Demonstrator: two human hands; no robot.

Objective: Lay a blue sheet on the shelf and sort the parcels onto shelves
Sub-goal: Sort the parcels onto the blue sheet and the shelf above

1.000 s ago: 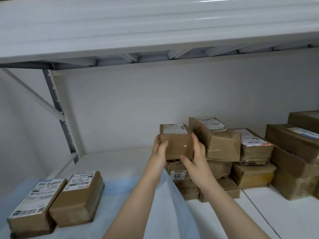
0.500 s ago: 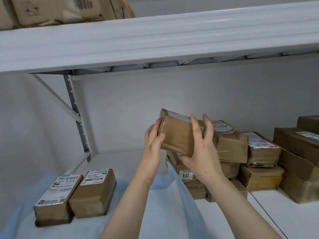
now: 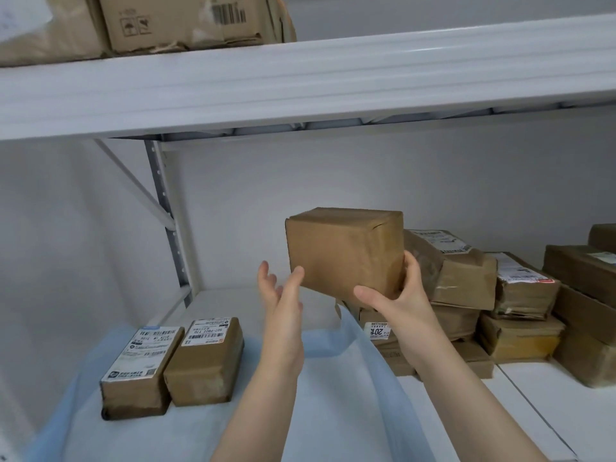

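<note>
A brown taped parcel (image 3: 345,250) is held up in the air above the shelf, its plain side toward me. My right hand (image 3: 396,295) grips its lower right corner, thumb under the front and fingers round the side. My left hand (image 3: 281,291) is beside the parcel's lower left edge, fingers straight, thumb just touching it. A light blue sheet (image 3: 206,431) covers the left part of the white shelf (image 3: 550,395). Two labelled parcels (image 3: 138,371) (image 3: 205,360) lie side by side on the sheet at the left.
A stack of several brown parcels (image 3: 463,281) stands at the back right of the shelf, with more boxes (image 3: 586,295) at the far right. The upper shelf beam (image 3: 300,85) runs overhead, carrying cardboard boxes (image 3: 180,21). A grey upright post (image 3: 166,221) stands at the back left.
The parcel has been lifted off the stack and turned, label side away. My left hand has loosened from its side; my right hand now carries it. The camera tilted upward.
</note>
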